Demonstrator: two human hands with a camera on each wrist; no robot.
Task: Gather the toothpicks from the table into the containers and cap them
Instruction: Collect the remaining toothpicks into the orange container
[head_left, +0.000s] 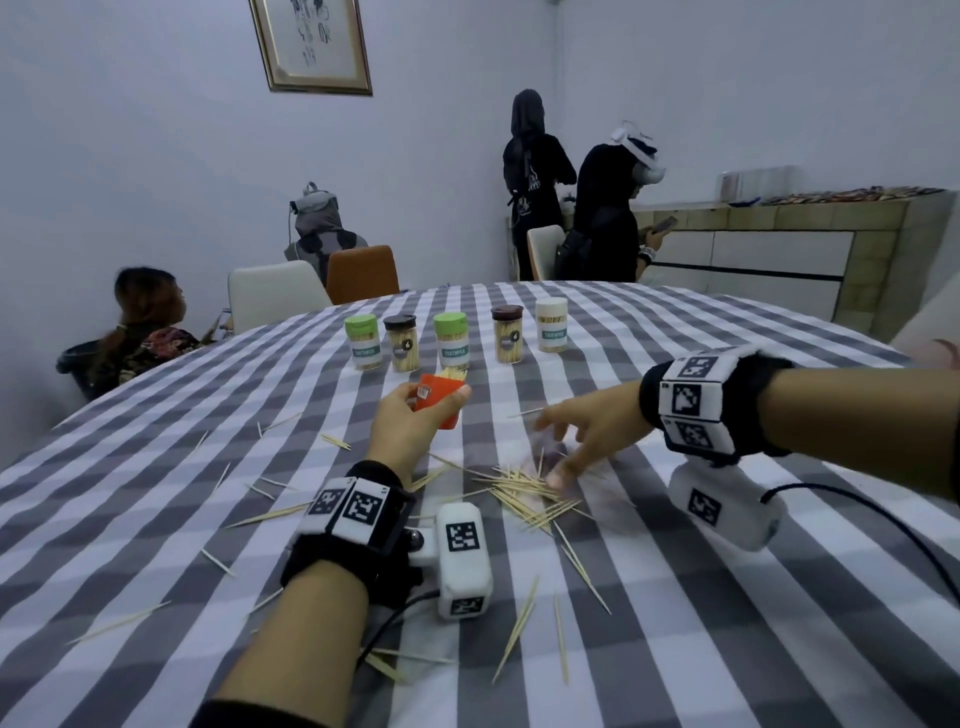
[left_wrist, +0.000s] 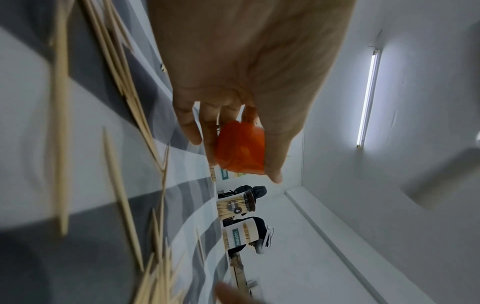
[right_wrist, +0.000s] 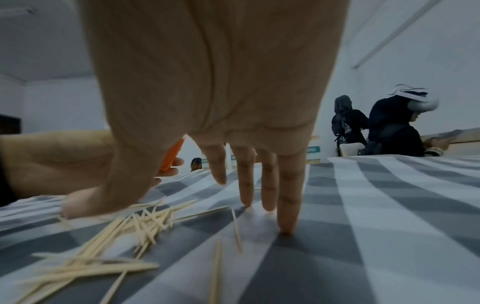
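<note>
My left hand grips an orange container just above the table, and a few toothpicks stick out of its open top. The same container shows between thumb and fingers in the left wrist view. My right hand is spread open, its fingertips touching the cloth beside a pile of toothpicks. That pile lies under the thumb in the right wrist view. Single toothpicks are scattered over the checked tablecloth. Five capped containers stand in a row behind.
The grey-and-white checked table stretches wide on all sides. Chairs stand at its far edge. A person sits at far left, two people stand by a counter at the back right.
</note>
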